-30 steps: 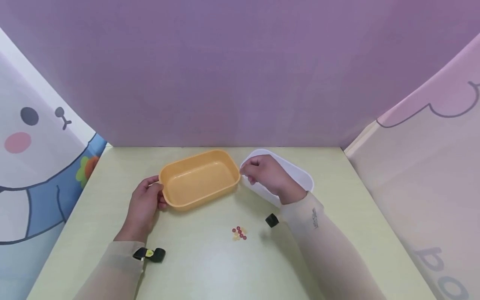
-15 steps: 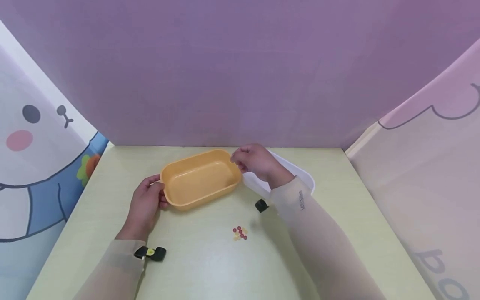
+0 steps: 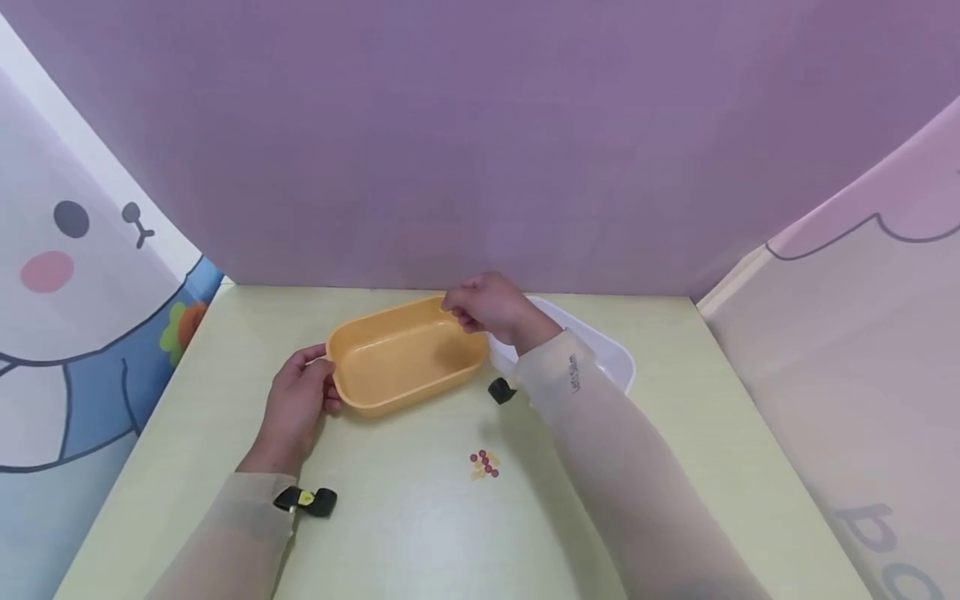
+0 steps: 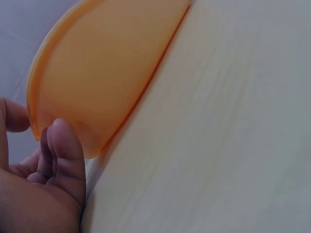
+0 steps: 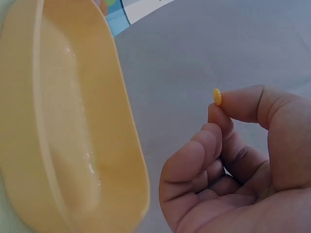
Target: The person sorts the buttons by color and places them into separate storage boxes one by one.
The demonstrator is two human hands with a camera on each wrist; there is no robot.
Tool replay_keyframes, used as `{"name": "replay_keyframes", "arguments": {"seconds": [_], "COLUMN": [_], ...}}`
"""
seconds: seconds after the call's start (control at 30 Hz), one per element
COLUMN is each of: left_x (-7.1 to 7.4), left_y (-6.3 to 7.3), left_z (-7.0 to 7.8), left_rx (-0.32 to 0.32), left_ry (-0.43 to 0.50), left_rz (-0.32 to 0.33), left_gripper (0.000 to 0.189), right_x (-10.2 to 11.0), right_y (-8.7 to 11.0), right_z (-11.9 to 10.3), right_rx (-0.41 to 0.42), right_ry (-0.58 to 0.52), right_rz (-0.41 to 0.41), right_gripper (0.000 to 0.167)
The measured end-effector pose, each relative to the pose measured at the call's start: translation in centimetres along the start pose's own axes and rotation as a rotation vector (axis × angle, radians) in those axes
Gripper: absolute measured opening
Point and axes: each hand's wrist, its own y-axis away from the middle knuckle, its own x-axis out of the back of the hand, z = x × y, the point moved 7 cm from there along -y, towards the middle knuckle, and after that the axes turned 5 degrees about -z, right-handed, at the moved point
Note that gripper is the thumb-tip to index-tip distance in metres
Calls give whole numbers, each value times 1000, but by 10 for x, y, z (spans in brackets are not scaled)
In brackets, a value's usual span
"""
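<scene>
A yellow-orange plastic tray [image 3: 405,358] with rounded corners sits toward the back of the table. At its left end my left hand [image 3: 298,400] grips the rim, with fingertips against the outer wall in the left wrist view. My right hand [image 3: 491,308] is raised over the tray's far right corner. Between thumb and forefinger it pinches a small, glossy yellow bead [image 5: 217,96], seen in the right wrist view; its other fingers are curled. Several small red and yellow beads [image 3: 485,464] lie in a loose cluster on the table, nearer to me.
A white tray [image 3: 607,354] stands right of the yellow-orange one, partly hidden by my right hand and sleeve. A purple backdrop [image 3: 480,150] rises at the table's back edge. Printed side panels flank the pale table [image 3: 397,517].
My right hand has moved left, from over the white tray to over the yellow-orange tray's right end. The left hand keeps its grip on the rim, and the view has shifted slightly.
</scene>
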Motion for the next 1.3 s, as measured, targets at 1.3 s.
{"name": "replay_keyframes", "arguments": {"seconds": [1.3], "left_x": [-2], "left_y": [-1], "left_z": [-1], "left_rx": [-24], "left_ry": [-6], "left_rz": [-3], "left_gripper": [51], "right_x": [-9], "right_y": [12], "right_z": [16], "right_rx": [-46], "right_ry": [102], "right_rz": [-105], "right_gripper": [15]}}
